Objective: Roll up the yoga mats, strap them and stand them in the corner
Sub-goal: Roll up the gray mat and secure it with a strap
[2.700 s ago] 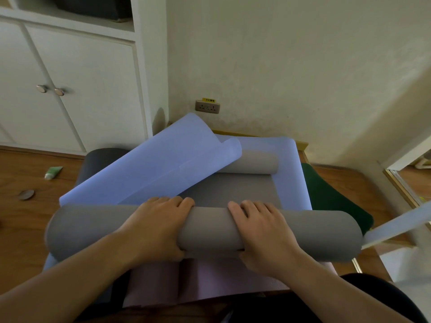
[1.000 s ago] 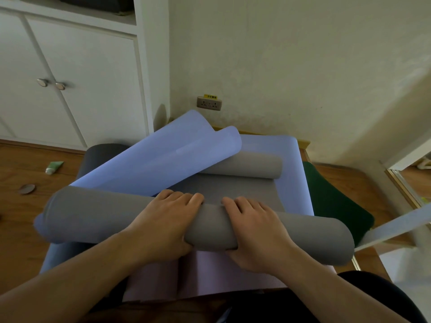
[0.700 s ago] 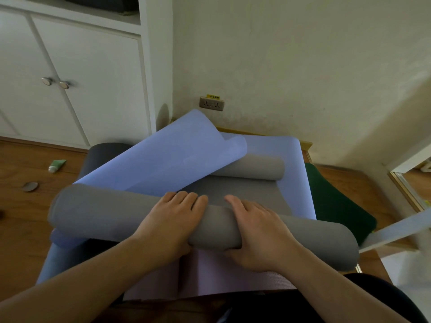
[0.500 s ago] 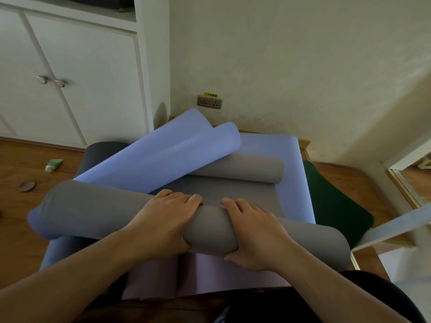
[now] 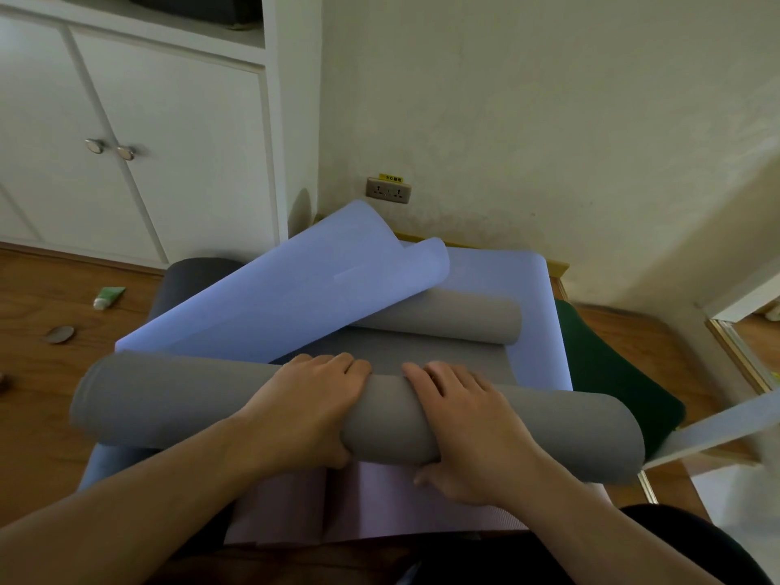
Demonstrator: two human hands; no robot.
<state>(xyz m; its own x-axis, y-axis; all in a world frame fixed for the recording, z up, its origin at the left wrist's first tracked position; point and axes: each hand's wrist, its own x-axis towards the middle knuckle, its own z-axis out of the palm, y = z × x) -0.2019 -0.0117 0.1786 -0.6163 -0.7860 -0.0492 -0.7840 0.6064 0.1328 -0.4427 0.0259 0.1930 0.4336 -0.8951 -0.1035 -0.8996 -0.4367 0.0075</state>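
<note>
The person's left hand (image 5: 304,411) and right hand (image 5: 468,428) are bare, both forearms unsleeved, with dark clothing at the frame's lower right.

2 hands, the left hand (image 5: 308,409) and the right hand (image 5: 468,424), rest on 1 grey mat (image 5: 169,399) amid a pile of 5 mats: 1 periwinkle mat (image 5: 295,297), 1 pink mat (image 5: 371,508), 1 green mat (image 5: 608,373) and 1 dark grey roll (image 5: 190,274). Behind stand 2 cabinet doors (image 5: 181,154) with 2 knobs (image 5: 96,145), plus 1 wall socket (image 5: 388,190), 1 green tube (image 5: 109,296) and 1 round lid (image 5: 59,334) on the floor.
</note>
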